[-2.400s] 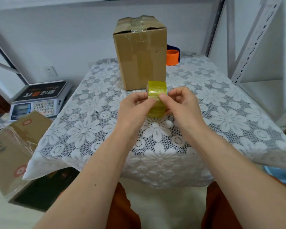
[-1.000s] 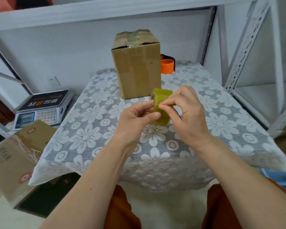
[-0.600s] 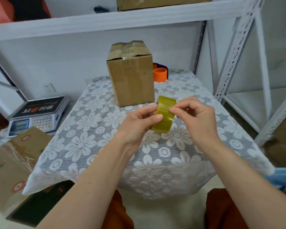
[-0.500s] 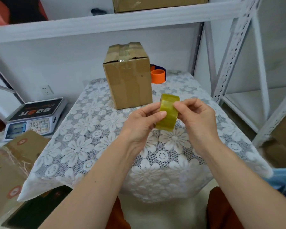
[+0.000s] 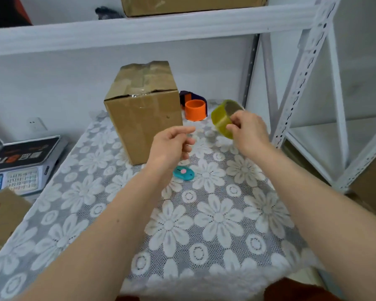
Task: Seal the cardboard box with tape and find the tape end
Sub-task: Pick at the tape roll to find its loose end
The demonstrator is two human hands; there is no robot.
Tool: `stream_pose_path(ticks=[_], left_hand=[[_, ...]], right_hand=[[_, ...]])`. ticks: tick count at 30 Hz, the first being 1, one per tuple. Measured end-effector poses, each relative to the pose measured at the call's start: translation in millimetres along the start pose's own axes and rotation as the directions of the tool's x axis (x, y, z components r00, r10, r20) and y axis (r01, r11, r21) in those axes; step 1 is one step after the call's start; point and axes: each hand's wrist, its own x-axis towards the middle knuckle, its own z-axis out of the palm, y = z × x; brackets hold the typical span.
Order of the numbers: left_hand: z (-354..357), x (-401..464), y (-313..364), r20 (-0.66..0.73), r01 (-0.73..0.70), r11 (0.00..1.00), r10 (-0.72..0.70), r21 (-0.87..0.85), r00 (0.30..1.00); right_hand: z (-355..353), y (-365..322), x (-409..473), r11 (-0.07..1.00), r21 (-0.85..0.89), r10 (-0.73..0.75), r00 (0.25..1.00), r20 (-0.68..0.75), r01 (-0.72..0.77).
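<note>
Partly hidden behind the cardboard box (image 5: 143,118): orange tape dispenser (image 5: 194,108). Cut off at left edge: weighing scale (image 5: 20,161). Covered by right hand (image 5: 248,132): near side of tape roll (image 5: 223,119). Tape end too blurred to tell.

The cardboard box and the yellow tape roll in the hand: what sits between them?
In the head view, an orange ring with a dark tape dispenser behind it sits between the cardboard box and the tape roll.

Left hand (image 5: 172,144) loosely curled in mid-air, right hand (image 5: 246,131) raised, fingers pinched
</note>
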Motion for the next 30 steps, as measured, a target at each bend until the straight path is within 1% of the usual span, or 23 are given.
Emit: stream_pose_path(ticks=[3,6,7,10,13,15,16,17,18,19,20,21,22,23,24,27,28,30], left_hand=[[2.2,16.7,-2.9,0.060,-0.030,0.995,0.024,0.097,0.998],[3.4,30.6,-5.9,0.105,-0.059,0.985,0.042,0.164,0.994],[3.6,34.3,-7.1,0.110,-0.071,0.983,0.053,0.169,0.993],[2.6,41.3,-10.4,0.118,-0.124,0.980,0.107,0.156,0.987],[0.9,43.9,-15.9,0.107,-0.170,0.973,0.154,0.155,0.982],[-0.7,42.9,-18.6,0.084,-0.160,0.976,0.149,0.151,0.985],[-1.4,41.5,-18.7,0.070,-0.153,0.977,0.144,0.146,0.987],[-2.3,39.5,-18.4,0.058,-0.146,0.979,0.139,0.145,0.989],[-3.2,37.8,-19.1,0.039,-0.138,0.980,0.133,0.146,0.990],[-4.6,35.2,-19.4,0.016,-0.131,0.980,0.130,0.147,0.991],[-6.0,32.5,-20.0,-0.007,-0.130,0.981,0.132,0.145,0.991],[-7.6,29.4,-20.3,-0.026,-0.130,0.982,0.135,0.140,0.990],[-9.4,25.7,-20.5,-0.038,-0.131,0.982,0.137,0.135,0.990],[-11.3,21.4,-20.3,-0.046,-0.132,0.982,0.139,0.134,0.989],[-13.5,17.2,-20.8,-0.051,-0.135,0.981,0.143,0.139,0.988],[-20.0,5.8,-22.1,-0.058,-0.138,0.980,0.147,0.144,0.987],[-22.1,2.8,-22.7,-0.058,-0.135,0.981,0.144,0.142,0.988],[-25.4,-3.0,-22.7,-0.055,-0.125,0.982,0.134,0.142,0.989]], right_hand=[[33.4,11.9,37.8,0.995,-0.098,0.005,1.000,0.029,-0.003],[57.3,22.0,65.3,0.994,-0.089,0.072,0.996,0.055,-0.067],[63.6,25.8,72.8,0.992,-0.106,0.069,0.996,0.061,-0.062],[77.0,35.1,88.5,0.988,-0.155,0.007,0.999,0.040,-0.001],[80.1,33.8,88.7,0.993,-0.088,-0.074,0.997,0.023,0.076],[76.3,23.0,77.9,0.984,-0.092,-0.152,0.988,0.019,0.153],[72.5,14.5,69.9,0.978,-0.100,-0.178,0.982,0.056,0.183],[67.6,4.3,59.9,0.976,-0.083,-0.192,0.973,0.126,0.203],[61.8,-7.2,48.2,0.977,-0.032,-0.197,0.953,0.230,0.209],[56.4,-18.0,34.9,0.980,0.041,-0.195,0.914,0.355,0.193],[51.2,-27.8,21.7,0.981,0.118,-0.191,0.858,0.478,0.153],[47.9,-35.8,8.7,0.979,0.178,-0.188,0.801,0.568,0.104],[47.0,-40.9,-3.3,0.977,0.204,-0.184,0.757,0.626,0.069],[48.3,-44.4,-14.0,0.979,0.195,-0.176,0.731,0.659,0.060],[51.2,-46.8,-23.2,0.984,0.165,-0.160,0.721,0.674,0.065],[57.5,-51.8,-39.3,0.992,0.072,-0.123,0.765,0.632,0.100],[56.7,-53.1,-42.1,0.993,0.065,-0.118,0.769,0.628,0.099],[50.7,-55.0,-45.4,0.997,0.062,-0.080,0.756,0.650,0.052]])
